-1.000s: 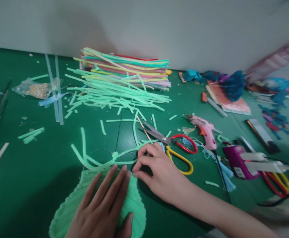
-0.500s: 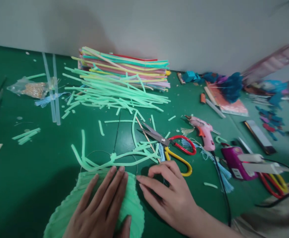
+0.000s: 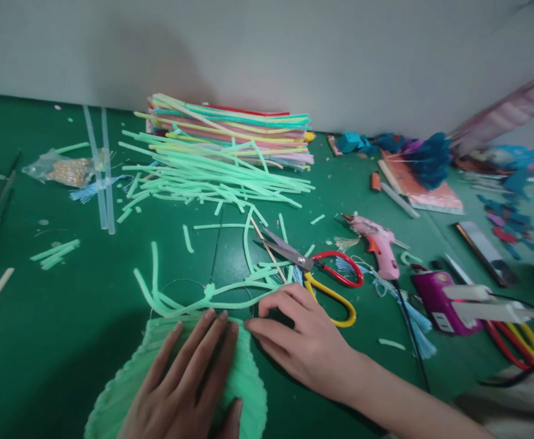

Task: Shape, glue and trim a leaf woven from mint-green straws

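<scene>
The open left hand (image 3: 187, 375) is pressing the fuzzy mint-green ribbed panel (image 3: 243, 366) flat, good for steadiness. The right hand (image 3: 306, 341) is touching its far-right corner, grip unclear.

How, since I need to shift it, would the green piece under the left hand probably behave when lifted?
The green piece is probably light, as it looks built from thin, fuzzy stems. It may flex yet hold its shape: similar stems just beyond it stay curved. Broad and flat-looking, it seems unlikely to roll.
</scene>
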{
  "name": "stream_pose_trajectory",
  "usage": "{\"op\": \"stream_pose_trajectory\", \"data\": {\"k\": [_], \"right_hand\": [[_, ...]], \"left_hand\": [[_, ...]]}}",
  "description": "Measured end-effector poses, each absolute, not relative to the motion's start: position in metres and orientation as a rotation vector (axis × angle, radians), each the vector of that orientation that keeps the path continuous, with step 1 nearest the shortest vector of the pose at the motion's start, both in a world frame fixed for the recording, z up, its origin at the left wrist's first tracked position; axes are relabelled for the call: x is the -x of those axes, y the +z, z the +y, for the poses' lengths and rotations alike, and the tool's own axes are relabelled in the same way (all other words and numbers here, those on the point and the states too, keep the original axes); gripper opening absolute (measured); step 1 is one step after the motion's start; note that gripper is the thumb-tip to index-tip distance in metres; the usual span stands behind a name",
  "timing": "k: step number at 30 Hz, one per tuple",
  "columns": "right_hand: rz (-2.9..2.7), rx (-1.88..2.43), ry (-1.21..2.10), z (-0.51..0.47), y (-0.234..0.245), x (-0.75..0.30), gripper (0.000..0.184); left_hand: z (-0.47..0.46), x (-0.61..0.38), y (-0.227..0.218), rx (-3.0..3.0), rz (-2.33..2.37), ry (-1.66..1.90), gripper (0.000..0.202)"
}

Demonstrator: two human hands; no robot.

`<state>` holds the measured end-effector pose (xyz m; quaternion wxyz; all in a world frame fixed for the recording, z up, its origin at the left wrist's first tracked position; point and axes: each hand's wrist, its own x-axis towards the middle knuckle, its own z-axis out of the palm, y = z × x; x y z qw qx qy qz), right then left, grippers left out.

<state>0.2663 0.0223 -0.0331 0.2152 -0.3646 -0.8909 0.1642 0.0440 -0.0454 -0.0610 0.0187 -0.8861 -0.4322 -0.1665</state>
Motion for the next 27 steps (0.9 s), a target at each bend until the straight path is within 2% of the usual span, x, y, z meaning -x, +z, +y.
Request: {"op": "stream_pose_trajectory", "data": {"k": [8,14,20,27], "right_hand": [[-2.525,0.906,0.636,0.037,-0.03,-0.272,0.014],[-2.524,0.904,0.632,0.038,-0.034,-0.271,0.012],[-2.508,0.915,0.605,0.037,-0.035,-0.269,0.01],[-2.473,0.948,0.569,0.036,-0.037,-0.264,0.009]], "left_hand": [[-0.044,-0.048,-0.061,2.743,-1.416,-0.606,0.064],[-0.046,-0.044,-0.062,2.768,-1.371,-0.507,0.071],[-0.045,-0.047,-0.059,2.749,-1.429,-0.629,0.065],[-0.047,-0.045,-0.059,2.762,-1.372,-0.517,0.066]]}}
